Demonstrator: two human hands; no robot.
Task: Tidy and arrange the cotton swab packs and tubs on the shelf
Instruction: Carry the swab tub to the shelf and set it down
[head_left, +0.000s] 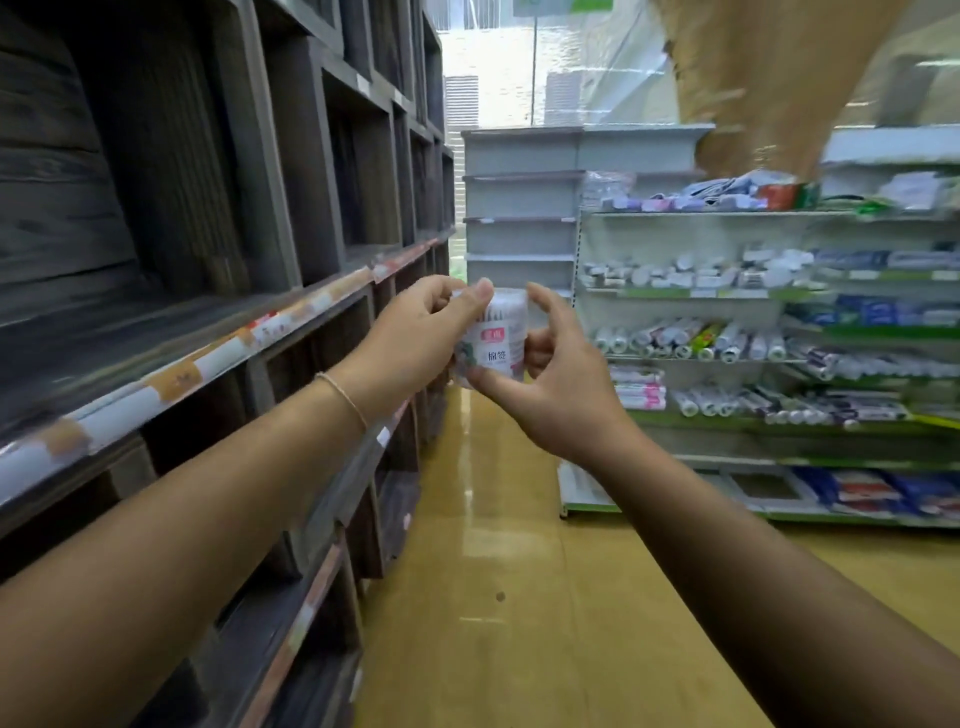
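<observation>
Tub partly behind left hand

L hand & R hand hold swab tub upright, mid-aisle.

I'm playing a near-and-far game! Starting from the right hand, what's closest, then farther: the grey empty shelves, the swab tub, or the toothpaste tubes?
1. The swab tub: pinched by the right hand itself, and by the left hand too.
2. The toothpaste tubes: lying on a shelf off to the right.
3. The grey empty shelves: straight ahead, far behind the tub.
</observation>
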